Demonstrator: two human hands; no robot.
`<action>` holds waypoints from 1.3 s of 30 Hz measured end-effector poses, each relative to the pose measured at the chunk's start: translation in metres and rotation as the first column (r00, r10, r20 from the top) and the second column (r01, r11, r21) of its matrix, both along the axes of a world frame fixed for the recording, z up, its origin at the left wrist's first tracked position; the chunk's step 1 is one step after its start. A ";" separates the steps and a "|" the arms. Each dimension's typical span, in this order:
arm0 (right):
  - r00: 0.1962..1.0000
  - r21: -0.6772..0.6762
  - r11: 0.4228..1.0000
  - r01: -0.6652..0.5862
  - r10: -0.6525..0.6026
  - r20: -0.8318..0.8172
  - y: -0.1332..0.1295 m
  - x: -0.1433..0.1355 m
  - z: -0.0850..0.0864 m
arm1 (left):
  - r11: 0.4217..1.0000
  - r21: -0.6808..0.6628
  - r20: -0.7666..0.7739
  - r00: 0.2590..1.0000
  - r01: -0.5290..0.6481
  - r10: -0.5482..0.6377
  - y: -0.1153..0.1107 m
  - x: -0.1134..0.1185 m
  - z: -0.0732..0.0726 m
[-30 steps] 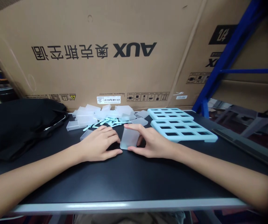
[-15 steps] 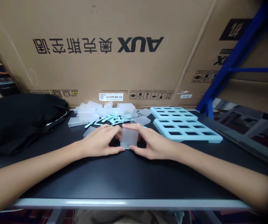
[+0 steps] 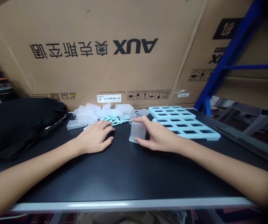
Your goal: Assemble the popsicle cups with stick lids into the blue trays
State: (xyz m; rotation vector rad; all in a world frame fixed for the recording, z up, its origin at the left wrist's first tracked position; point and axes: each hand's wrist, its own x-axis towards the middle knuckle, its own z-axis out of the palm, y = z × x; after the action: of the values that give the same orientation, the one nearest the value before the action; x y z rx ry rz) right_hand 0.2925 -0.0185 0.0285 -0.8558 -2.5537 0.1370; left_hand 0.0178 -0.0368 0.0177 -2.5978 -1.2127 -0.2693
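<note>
My right hand point(image 3: 157, 133) grips a small frosted clear plastic box point(image 3: 138, 130), thumb at its lower front and index finger over its top. The box stands upright, and a light-blue piece shows along its bottom edge. To the left, my left hand point(image 3: 95, 137) holds nothing I can see; its fingers are spread, palm down, over the table. Just beyond that hand lie several thin light-blue plastic strips point(image 3: 115, 120). Behind and around them is a heap of frosted plastic boxes point(image 3: 86, 114). Part of the heap is hidden by my left hand.
Two light-blue plastic racks point(image 3: 207, 134) with rectangular openings lie at the right. A black cloth bag point(image 3: 24, 123) sits at the left, with a dark jar point(image 3: 2, 88) behind it. A large cardboard box point(image 3: 96, 71) stands along the back, near a blue metal frame point(image 3: 227, 62).
My left hand has let go of the box and moved left, its fingers opening. My right hand has shifted the box slightly right and away from me.
</note>
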 end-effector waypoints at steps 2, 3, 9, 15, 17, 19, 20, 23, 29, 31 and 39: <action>1.000 0.029 1.000 0.010 -0.011 0.004 0.001 0.001 0.001 | 1.000 0.000 -0.007 1.000 -0.019 0.019 0.001 0.000 -0.003; 1.000 0.040 0.999 0.010 -0.010 0.006 0.002 0.001 0.002 | 1.000 -0.003 -0.008 1.000 -0.017 0.017 0.001 0.001 -0.003; 0.999 0.065 0.998 0.024 -0.026 0.039 -0.001 0.002 0.006 | 0.998 0.032 -0.035 0.998 0.059 -0.058 -0.004 0.008 0.005; 0.998 0.055 0.997 0.054 -0.052 -0.029 0.004 0.007 0.007 | 0.993 0.049 -0.012 0.994 0.109 -0.109 -0.005 0.010 0.005; 0.994 0.091 0.994 0.062 -0.053 -0.100 0.007 0.009 0.007 | 0.992 0.055 0.029 0.993 0.111 -0.112 -0.004 0.009 0.004; 0.985 0.121 0.991 0.062 -0.041 -0.166 0.009 0.010 0.008 | 0.992 0.049 0.050 0.991 0.118 -0.121 -0.004 0.009 0.004; 0.982 0.128 0.990 0.055 -0.030 -0.185 0.009 0.010 0.009 | 0.991 0.039 0.053 0.990 0.125 -0.127 -0.004 0.009 0.004; 0.986 0.125 0.992 0.011 0.010 -0.165 0.010 0.010 0.012 | 0.988 0.023 0.057 0.987 0.150 -0.151 -0.005 0.009 0.004; 0.997 0.005 0.999 -0.044 0.044 -0.067 0.007 0.009 0.012 | 0.980 -0.023 -0.037 0.979 0.197 -0.198 -0.005 0.009 0.004; 0.998 -0.053 0.997 -0.063 0.061 -0.035 0.006 0.009 0.011 | 0.972 -0.054 -0.039 0.972 0.229 -0.231 -0.004 0.008 0.005; 0.981 -0.070 0.996 -0.046 0.058 0.185 0.005 0.011 0.013 | 0.930 -0.067 -0.040 0.930 0.362 -0.365 -0.014 0.016 0.011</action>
State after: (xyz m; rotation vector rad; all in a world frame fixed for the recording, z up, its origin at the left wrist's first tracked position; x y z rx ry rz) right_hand 0.3036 -0.0132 0.0418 -0.8630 -2.7616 0.1644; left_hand 0.0335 -0.0504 0.0283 -2.8499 -0.7223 -0.2363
